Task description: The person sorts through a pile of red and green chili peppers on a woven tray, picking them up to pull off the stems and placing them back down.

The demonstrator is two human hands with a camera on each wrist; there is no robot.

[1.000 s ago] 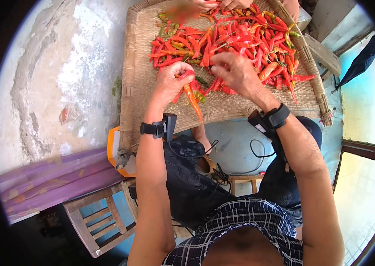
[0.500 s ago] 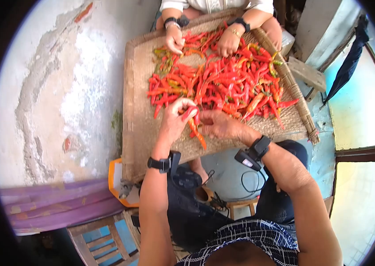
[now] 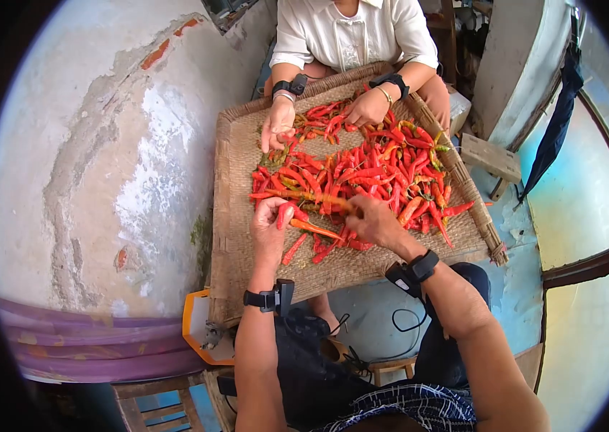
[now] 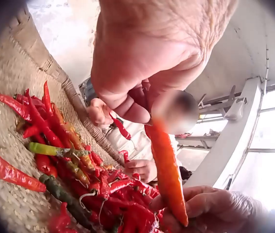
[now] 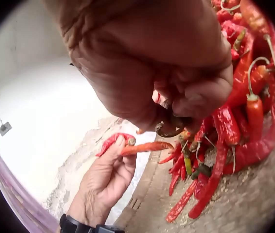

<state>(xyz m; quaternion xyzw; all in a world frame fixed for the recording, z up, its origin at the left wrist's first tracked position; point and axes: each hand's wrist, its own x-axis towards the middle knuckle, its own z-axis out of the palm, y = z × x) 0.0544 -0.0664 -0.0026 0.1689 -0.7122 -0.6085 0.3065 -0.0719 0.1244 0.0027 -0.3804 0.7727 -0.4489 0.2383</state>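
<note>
Over the near side of the woven tray [image 3: 226,223], my left hand [image 3: 267,234] holds a red chili pepper [image 5: 112,141] and an orange chili pepper [image 3: 316,230] between thumb and fingers. The orange one points out toward my right hand [image 3: 378,222]. That hand pinches another chili pepper [image 3: 322,199], orange-yellow and blurred, above the pile's near edge. In the right wrist view its dark stem end [image 5: 169,130] shows under my curled fingers. A heap of mostly red chili peppers [image 3: 369,173] lies just beyond both hands.
Across the tray sits a person in a white shirt [image 3: 351,36], both hands over the far peppers. A raised rim [image 3: 455,173] bounds the tray's right side. A wooden stool [image 3: 490,156] stands right of it, an orange-edged container [image 3: 193,324] at its near left corner.
My right hand came from over the pile to beside my left hand, then drew slightly away with a chili pepper. The head view tilted up, showing more of the other person.
</note>
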